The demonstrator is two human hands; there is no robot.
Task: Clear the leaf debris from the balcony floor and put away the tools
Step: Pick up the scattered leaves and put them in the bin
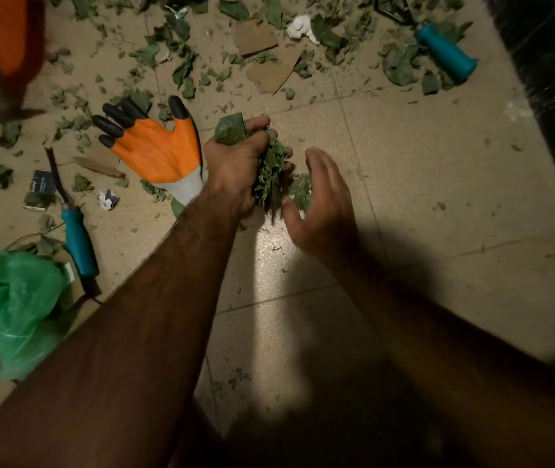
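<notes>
My left hand (235,163) grips a thick bunch of green leaves (271,173) just above the tiled balcony floor (421,170). Close on the right of the bunch, my right hand (323,201) is cupped with relaxed fingers and holds nothing; a few leaves show between the two hands. An orange garden glove (154,150) with black claw tips lies flat left of my left hand. A teal-handled tool (78,241) lies on the floor at the left. Another teal handle (446,57) lies among leaves at the top right.
Loose leaf debris (181,65) covers the far floor, mixed with cardboard scraps (256,37) and a white crumpled scrap (299,27). A green plastic bag (9,309) sits at the left edge. An orange object (2,32) fills the top left corner. A dark wall base (546,72) runs along the right.
</notes>
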